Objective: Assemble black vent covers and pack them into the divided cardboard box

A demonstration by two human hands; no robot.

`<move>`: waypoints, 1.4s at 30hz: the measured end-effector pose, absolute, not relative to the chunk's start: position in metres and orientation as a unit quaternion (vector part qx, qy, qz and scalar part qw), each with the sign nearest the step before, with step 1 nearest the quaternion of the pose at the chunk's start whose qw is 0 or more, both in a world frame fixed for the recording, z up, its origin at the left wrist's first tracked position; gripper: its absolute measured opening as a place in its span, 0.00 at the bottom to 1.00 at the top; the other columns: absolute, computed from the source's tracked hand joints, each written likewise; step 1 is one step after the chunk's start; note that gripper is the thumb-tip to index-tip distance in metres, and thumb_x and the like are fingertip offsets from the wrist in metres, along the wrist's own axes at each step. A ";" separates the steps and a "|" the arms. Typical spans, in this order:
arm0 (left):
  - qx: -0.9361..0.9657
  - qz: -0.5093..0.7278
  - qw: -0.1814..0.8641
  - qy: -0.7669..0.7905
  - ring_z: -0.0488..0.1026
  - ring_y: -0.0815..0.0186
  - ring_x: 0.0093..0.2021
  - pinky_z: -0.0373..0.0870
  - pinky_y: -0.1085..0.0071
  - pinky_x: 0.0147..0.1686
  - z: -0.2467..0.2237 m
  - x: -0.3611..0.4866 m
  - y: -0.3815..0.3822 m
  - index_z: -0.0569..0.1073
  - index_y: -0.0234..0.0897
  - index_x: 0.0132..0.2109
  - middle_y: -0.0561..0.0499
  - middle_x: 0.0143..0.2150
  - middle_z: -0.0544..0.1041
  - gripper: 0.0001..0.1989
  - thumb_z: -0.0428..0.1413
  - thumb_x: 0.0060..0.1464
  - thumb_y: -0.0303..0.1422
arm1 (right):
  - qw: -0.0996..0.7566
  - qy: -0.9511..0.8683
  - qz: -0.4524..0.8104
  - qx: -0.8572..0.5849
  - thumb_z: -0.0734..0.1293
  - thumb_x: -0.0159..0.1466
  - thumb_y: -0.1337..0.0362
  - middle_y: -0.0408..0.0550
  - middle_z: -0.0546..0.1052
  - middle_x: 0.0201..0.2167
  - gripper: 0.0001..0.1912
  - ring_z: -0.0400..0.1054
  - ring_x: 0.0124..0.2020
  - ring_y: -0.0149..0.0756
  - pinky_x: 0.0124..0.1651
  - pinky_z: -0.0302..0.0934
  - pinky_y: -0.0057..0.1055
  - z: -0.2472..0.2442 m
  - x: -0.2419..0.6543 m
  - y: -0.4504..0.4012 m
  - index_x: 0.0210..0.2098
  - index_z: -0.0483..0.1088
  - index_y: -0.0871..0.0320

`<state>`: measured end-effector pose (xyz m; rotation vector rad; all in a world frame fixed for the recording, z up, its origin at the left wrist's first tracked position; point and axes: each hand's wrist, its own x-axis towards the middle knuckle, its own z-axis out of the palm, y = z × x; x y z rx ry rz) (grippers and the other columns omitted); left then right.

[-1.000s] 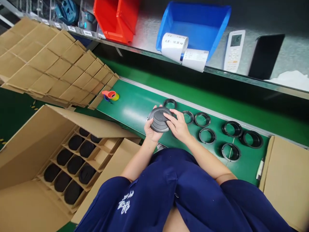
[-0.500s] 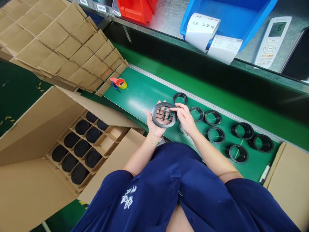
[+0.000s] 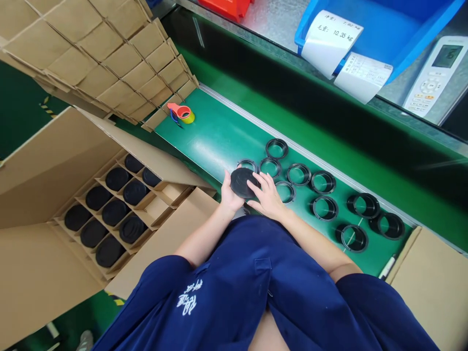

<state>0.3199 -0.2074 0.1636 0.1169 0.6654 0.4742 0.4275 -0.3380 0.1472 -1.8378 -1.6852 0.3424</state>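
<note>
My left hand (image 3: 230,193) is closed around the left edge of a black round part (image 3: 242,183), whose solid, faintly ridged face is turned up. Across its right side lie the fingers of my right hand (image 3: 269,196), with the thumb at the lower edge. What is under the part is hidden. Just behind my hands sits a black ring (image 3: 247,162), partly covered by the held part. Several more black rings stand to the right on the green table, such as a low ring (image 3: 299,165) and a taller one (image 3: 390,233).
At left, an open carton (image 3: 120,285) has dividers holding several black round parts (image 3: 98,197). Cardboard dividers (image 3: 109,58) stand behind it. Tape in a red holder (image 3: 183,113), a marker (image 3: 387,267) and a carton flap (image 3: 433,287) flank the table. A shelf above carries a blue bin (image 3: 387,34) and remote (image 3: 435,78).
An open, barred ring face showed in my hands before; now a solid black face does. My right hand has moved lower, with its fingers spread over the part. The view has shifted slightly.
</note>
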 end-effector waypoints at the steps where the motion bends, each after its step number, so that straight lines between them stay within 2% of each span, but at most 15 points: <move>1: 0.035 0.218 0.914 0.341 0.78 0.60 0.50 0.71 0.60 0.60 0.157 0.313 -0.209 0.78 0.37 0.50 0.46 0.46 0.81 0.27 0.45 0.70 0.53 | 0.292 -0.642 0.138 -0.695 0.60 0.71 0.42 0.63 0.57 0.71 0.36 0.44 0.74 0.58 0.74 0.38 0.63 0.141 0.424 -0.339 0.68 0.62 0.60; 6: -0.014 0.190 0.910 0.367 0.80 0.60 0.45 0.73 0.60 0.58 0.140 0.293 -0.213 0.78 0.33 0.47 0.44 0.44 0.82 0.27 0.46 0.71 0.51 | 0.259 -0.628 0.223 -0.699 0.64 0.68 0.40 0.67 0.43 0.75 0.44 0.35 0.76 0.58 0.74 0.43 0.61 0.120 0.410 -0.330 0.72 0.54 0.64; 11: -0.011 0.207 0.905 0.372 0.79 0.60 0.47 0.73 0.61 0.58 0.138 0.290 -0.203 0.78 0.34 0.48 0.45 0.45 0.82 0.25 0.48 0.70 0.50 | 0.235 -0.619 0.299 -0.687 0.60 0.70 0.40 0.59 0.33 0.77 0.43 0.29 0.77 0.57 0.74 0.39 0.61 0.119 0.415 -0.311 0.75 0.48 0.57; 14: 0.014 0.210 0.904 0.373 0.79 0.57 0.50 0.71 0.58 0.60 0.135 0.291 -0.198 0.78 0.36 0.50 0.45 0.47 0.81 0.22 0.52 0.68 0.50 | 0.222 -0.622 0.317 -0.681 0.64 0.66 0.37 0.59 0.29 0.77 0.52 0.26 0.77 0.59 0.74 0.36 0.62 0.122 0.416 -0.301 0.77 0.38 0.55; 17: 0.052 0.177 0.913 0.364 0.76 0.53 0.56 0.70 0.57 0.62 0.127 0.295 -0.193 0.78 0.37 0.52 0.44 0.50 0.81 0.20 0.54 0.67 0.48 | 0.223 -0.614 0.329 -0.682 0.70 0.60 0.36 0.63 0.33 0.76 0.62 0.30 0.77 0.61 0.73 0.39 0.62 0.119 0.413 -0.291 0.77 0.32 0.54; 19: 0.086 0.149 0.912 0.373 0.73 0.50 0.60 0.69 0.55 0.63 0.120 0.298 -0.187 0.77 0.37 0.56 0.41 0.55 0.78 0.26 0.52 0.66 0.53 | 0.226 -0.597 0.327 -0.697 0.73 0.57 0.38 0.64 0.41 0.75 0.64 0.38 0.75 0.62 0.71 0.45 0.62 0.111 0.414 -0.280 0.77 0.33 0.52; 21: 0.131 0.140 0.884 0.427 0.67 0.49 0.66 0.67 0.52 0.64 0.111 0.297 -0.176 0.72 0.41 0.62 0.41 0.64 0.72 0.32 0.47 0.66 0.59 | 0.213 -0.571 0.289 -0.739 0.75 0.54 0.39 0.64 0.47 0.72 0.65 0.43 0.73 0.64 0.71 0.45 0.63 0.097 0.421 -0.265 0.77 0.37 0.53; 24: 0.171 0.149 0.824 0.519 0.55 0.53 0.73 0.62 0.48 0.66 0.097 0.288 -0.158 0.65 0.50 0.67 0.46 0.72 0.61 0.29 0.47 0.67 0.56 | 0.149 -0.551 0.205 -0.795 0.76 0.54 0.41 0.68 0.48 0.71 0.64 0.41 0.73 0.67 0.72 0.35 0.66 0.070 0.437 -0.239 0.76 0.42 0.58; 26: 0.170 0.148 0.808 0.545 0.54 0.56 0.74 0.60 0.49 0.67 0.089 0.276 -0.148 0.66 0.48 0.66 0.45 0.73 0.61 0.25 0.50 0.68 0.50 | 0.097 -0.560 0.183 -0.802 0.76 0.55 0.41 0.69 0.47 0.72 0.62 0.40 0.73 0.68 0.72 0.30 0.66 0.053 0.446 -0.224 0.76 0.45 0.60; 31: 0.163 0.146 0.779 0.587 0.67 0.57 0.66 0.70 0.60 0.61 0.072 0.243 -0.140 0.75 0.39 0.54 0.41 0.64 0.71 0.14 0.53 0.67 0.39 | 0.033 -0.579 0.185 -0.793 0.70 0.60 0.37 0.72 0.44 0.74 0.59 0.36 0.74 0.68 0.72 0.27 0.64 0.034 0.449 -0.192 0.76 0.45 0.65; 34: 0.169 0.144 0.760 0.610 0.75 0.58 0.58 0.75 0.64 0.54 0.063 0.226 -0.142 0.76 0.36 0.47 0.39 0.58 0.76 0.11 0.53 0.65 0.36 | 0.061 -0.593 0.161 -0.787 0.61 0.69 0.40 0.69 0.40 0.76 0.49 0.31 0.76 0.61 0.73 0.26 0.61 0.044 0.446 -0.169 0.76 0.44 0.66; 38: 0.223 0.145 0.732 0.627 0.79 0.57 0.49 0.77 0.62 0.49 0.053 0.209 -0.149 0.76 0.35 0.43 0.38 0.48 0.80 0.10 0.57 0.60 0.36 | 0.124 -0.578 0.093 -0.801 0.52 0.74 0.48 0.62 0.37 0.77 0.40 0.27 0.77 0.55 0.74 0.24 0.59 0.049 0.442 -0.144 0.76 0.39 0.65; 40: 0.279 0.144 0.712 0.628 0.79 0.55 0.47 0.77 0.58 0.49 0.047 0.208 -0.149 0.76 0.34 0.43 0.38 0.45 0.80 0.11 0.58 0.58 0.38 | 0.109 -0.590 0.114 -0.791 0.52 0.75 0.51 0.63 0.42 0.77 0.37 0.31 0.77 0.53 0.74 0.25 0.58 0.040 0.440 -0.138 0.76 0.43 0.66; 42: 0.354 0.147 0.689 0.616 0.78 0.51 0.50 0.76 0.53 0.52 0.043 0.218 -0.143 0.76 0.35 0.44 0.37 0.47 0.79 0.14 0.59 0.57 0.40 | 0.089 -0.598 0.152 -0.782 0.53 0.74 0.54 0.63 0.46 0.76 0.35 0.36 0.77 0.51 0.74 0.26 0.57 0.028 0.440 -0.135 0.75 0.48 0.65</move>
